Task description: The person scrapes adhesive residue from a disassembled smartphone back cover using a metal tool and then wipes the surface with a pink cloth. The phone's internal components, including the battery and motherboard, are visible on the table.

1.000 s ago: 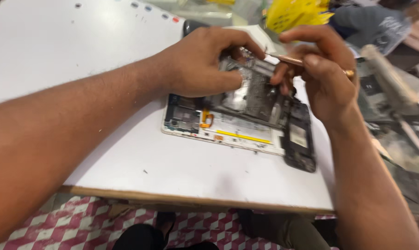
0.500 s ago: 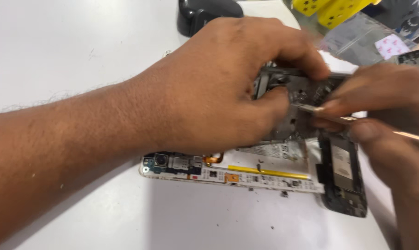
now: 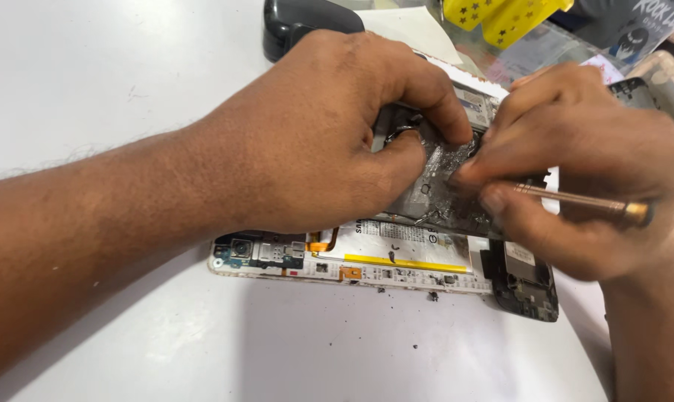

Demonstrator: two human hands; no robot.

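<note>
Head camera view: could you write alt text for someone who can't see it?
Two bare hands work on an opened phone on a white table: the left hand pins a metal plate, the right hand holds a thin copper-coloured tool.

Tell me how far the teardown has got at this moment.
Done: the opened device lies with its back off, boards and battery exposed. In hand: the left hand pinches a grey metal plate while the right hand works a thin copper-coloured tool at it. Left: the plate is not yet free.
</note>
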